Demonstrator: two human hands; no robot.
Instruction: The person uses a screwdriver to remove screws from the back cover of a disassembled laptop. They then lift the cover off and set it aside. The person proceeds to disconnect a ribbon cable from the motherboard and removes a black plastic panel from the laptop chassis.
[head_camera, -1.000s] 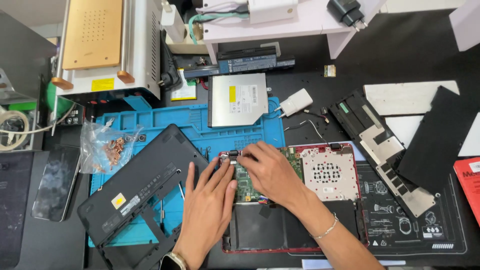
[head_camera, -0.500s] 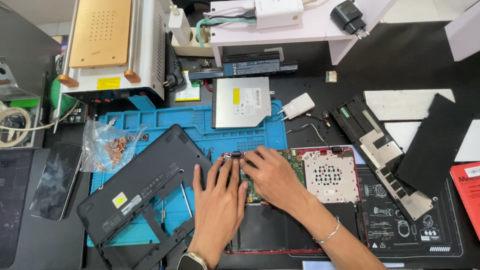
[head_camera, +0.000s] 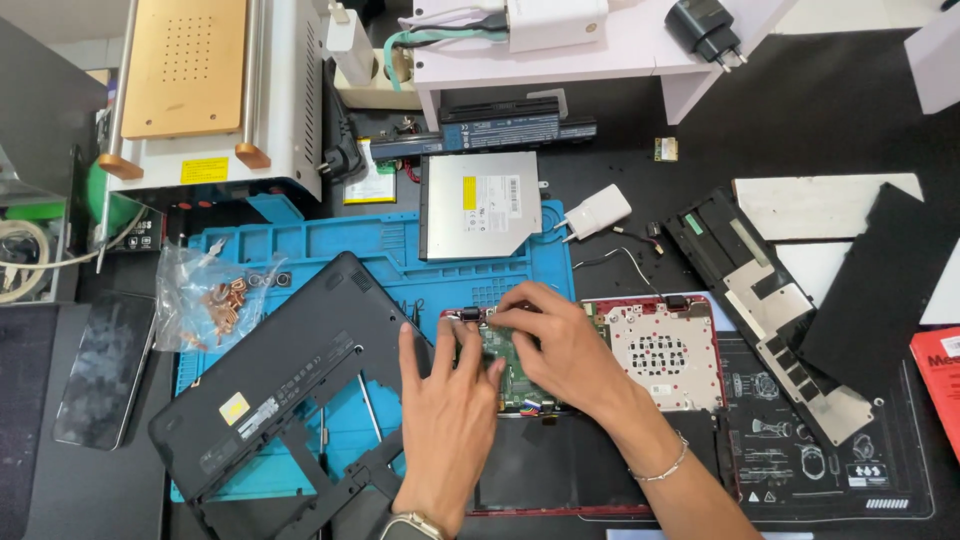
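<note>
1. Your left hand (head_camera: 445, 415) lies flat and released on the green board (head_camera: 515, 372)
2. Your right hand (head_camera: 555, 345) pinches the board's top edge
3. The board sits inside the red laptop (head_camera: 600, 505), beside the black cover (head_camera: 290, 380)

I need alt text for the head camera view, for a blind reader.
Two bare hands, left hand and right hand, press on the green circuit board of an opened red laptop, beside a detached black bottom cover on a blue repair mat.
</note>
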